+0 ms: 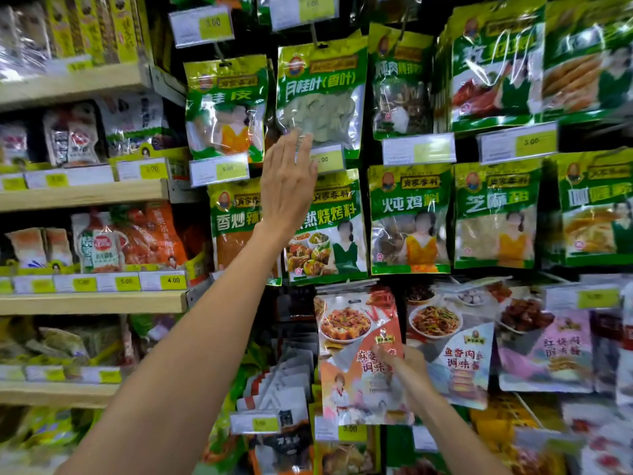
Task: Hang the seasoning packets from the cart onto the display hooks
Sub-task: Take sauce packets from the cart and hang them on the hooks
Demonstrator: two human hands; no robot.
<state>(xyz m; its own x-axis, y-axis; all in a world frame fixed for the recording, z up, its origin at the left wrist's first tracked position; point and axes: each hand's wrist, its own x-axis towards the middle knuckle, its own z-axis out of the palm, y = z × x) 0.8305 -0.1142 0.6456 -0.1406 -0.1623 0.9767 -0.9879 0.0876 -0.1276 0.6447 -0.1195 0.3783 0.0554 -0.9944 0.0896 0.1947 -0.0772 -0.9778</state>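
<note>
Right hand (407,375) grips 麻婆 packet (356,337); left hand (287,180), fingers straight, touches 月桂叶 packet (320,97).

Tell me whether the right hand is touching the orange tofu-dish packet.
Touching. The head view shows the right hand pinching the orange packet at its right edge.

Pale wooden shelves (92,302) stand left of a dark display wall (370,152).

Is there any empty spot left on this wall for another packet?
A dark gap looks bare below the green barbecue packet, left of the orange packet the right hand holds. Elsewhere packets hang edge to edge, thickest in the green stack upper right.
</note>
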